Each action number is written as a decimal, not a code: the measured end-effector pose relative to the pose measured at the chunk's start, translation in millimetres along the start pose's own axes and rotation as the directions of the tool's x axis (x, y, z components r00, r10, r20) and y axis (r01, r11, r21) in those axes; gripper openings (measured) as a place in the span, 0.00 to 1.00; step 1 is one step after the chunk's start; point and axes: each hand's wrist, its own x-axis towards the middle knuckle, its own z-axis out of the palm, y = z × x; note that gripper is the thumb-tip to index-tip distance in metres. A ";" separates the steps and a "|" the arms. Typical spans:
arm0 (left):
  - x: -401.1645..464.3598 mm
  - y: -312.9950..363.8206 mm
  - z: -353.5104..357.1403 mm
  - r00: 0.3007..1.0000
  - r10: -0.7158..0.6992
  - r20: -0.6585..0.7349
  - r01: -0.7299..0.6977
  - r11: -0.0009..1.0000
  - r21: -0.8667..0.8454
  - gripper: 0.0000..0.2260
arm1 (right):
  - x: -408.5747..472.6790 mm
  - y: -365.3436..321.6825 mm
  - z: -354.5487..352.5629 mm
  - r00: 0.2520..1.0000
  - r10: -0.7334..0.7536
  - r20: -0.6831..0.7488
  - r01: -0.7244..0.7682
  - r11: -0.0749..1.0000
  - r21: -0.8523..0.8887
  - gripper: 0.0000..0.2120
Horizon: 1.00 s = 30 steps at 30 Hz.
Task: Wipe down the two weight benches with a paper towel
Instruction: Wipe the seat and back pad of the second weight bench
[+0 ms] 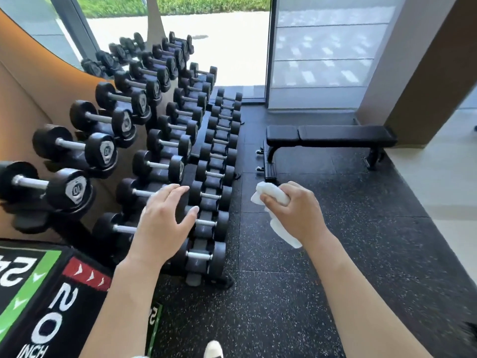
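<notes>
Right hand (pixel 296 210): fingers curled tight around crumpled white paper towel (pixel 273 200), one end trailing below the palm. Left hand (pixel 165 220): fingers straight, slightly spread, holding nothing, in front of the dumbbell rack (pixel 201 156). Black weight bench (pixel 333 135) ahead on speckled floor (pixel 309 293), well apart from both hands.
</notes>
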 end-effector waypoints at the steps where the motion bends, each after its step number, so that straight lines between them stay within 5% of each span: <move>1: 12.0 -2.9 0.9 1.000 0.020 0.007 -0.019 1.000 -0.011 0.24 | 6.7 -2.2 1.1 1.000 0.011 -0.015 -0.011 1.000 -0.009 0.22; 14: 157.3 6.6 11.8 0.957 0.266 0.112 -0.249 0.958 -0.143 0.27 | 68.6 -27.3 -20.0 0.959 0.114 -0.258 -0.139 0.987 -0.080 0.19; 30: 305.0 145.5 164.6 0.921 0.336 0.196 -0.306 0.937 -0.168 0.25 | 187.1 146.4 -107.8 0.918 0.199 -0.342 -0.261 0.955 -0.145 0.18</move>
